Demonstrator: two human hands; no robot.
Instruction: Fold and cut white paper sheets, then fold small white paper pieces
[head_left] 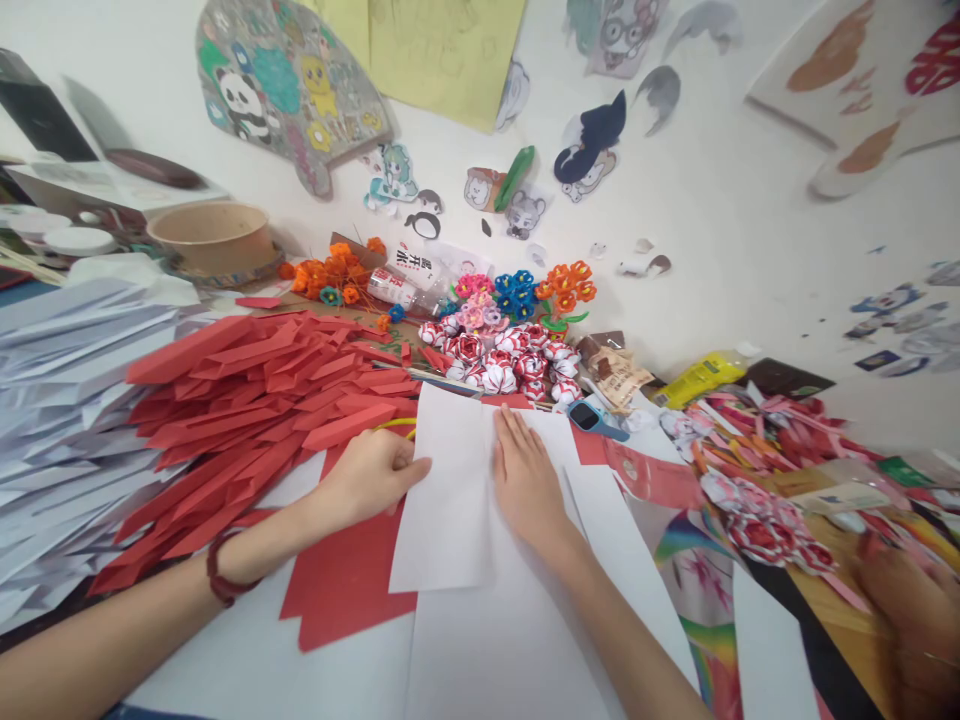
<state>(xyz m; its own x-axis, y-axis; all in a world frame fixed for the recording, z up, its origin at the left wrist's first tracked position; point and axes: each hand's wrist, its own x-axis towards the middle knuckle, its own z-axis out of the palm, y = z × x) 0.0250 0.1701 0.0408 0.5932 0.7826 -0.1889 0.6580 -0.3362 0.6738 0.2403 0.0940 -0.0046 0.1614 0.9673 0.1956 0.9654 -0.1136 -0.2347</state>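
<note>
A white sheet of paper (448, 520) lies in front of me, with a crease or fold edge down its right part. My left hand (382, 470) is closed at its left edge, thumb and fingers pinching it. Flat on the paper just right of that edge rests my right hand (525, 475), fingers stretched out. Larger white sheets (510, 650) lie underneath. Red paper sheets (352, 590) show beneath the left hand. A dark red band (217, 568) circles my left wrist.
Folded red strips (247, 390) and folded white strips (67, 400) are piled at left. Behind stand red-and-white paper flowers (517, 355) and orange flowers (566, 290). A blue watch (592, 418) lies beyond my right hand. Another person's blurred hand (907, 600) is at far right.
</note>
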